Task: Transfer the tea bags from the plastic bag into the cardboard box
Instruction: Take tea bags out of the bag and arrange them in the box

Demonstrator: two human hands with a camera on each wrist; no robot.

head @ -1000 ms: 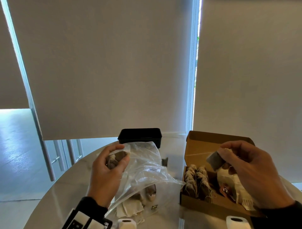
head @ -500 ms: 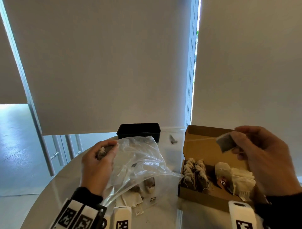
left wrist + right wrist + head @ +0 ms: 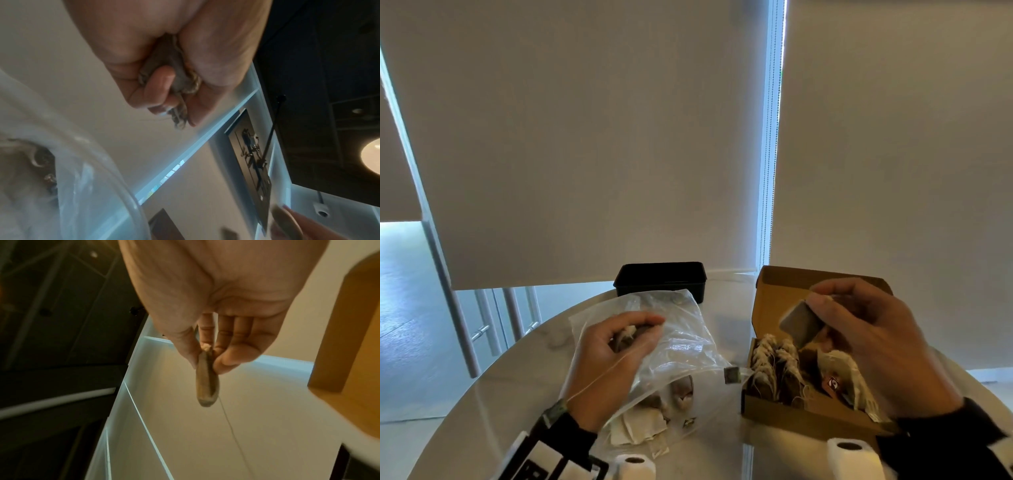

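A clear plastic bag [image 3: 681, 346] lies on the round white table [image 3: 493, 394] with several tea bags [image 3: 640, 425] in its near end. My left hand [image 3: 616, 356] hovers over the bag with its fingers curled round a crumpled tea bag [image 3: 176, 73]. An open cardboard box [image 3: 784, 406] stands to the right, with several tea bags [image 3: 774, 363] stacked on edge inside. Over the box my right hand [image 3: 866, 339] pinches a grey tea bag [image 3: 799, 322] between thumb and fingertips; its thin string [image 3: 230, 423] trails down. A small tag [image 3: 731, 375] hangs between the bag and the box.
A black rectangular container [image 3: 661, 279] stands at the table's far edge behind the plastic bag. White roller blinds [image 3: 592, 137] cover the windows beyond. The table's curved rim drops off at the left to a pale floor [image 3: 404, 308].
My right hand with its tea bag rose towards the box lid, then came back down over the box. My left hand moved left and back over the bag, still holding its tea bag.
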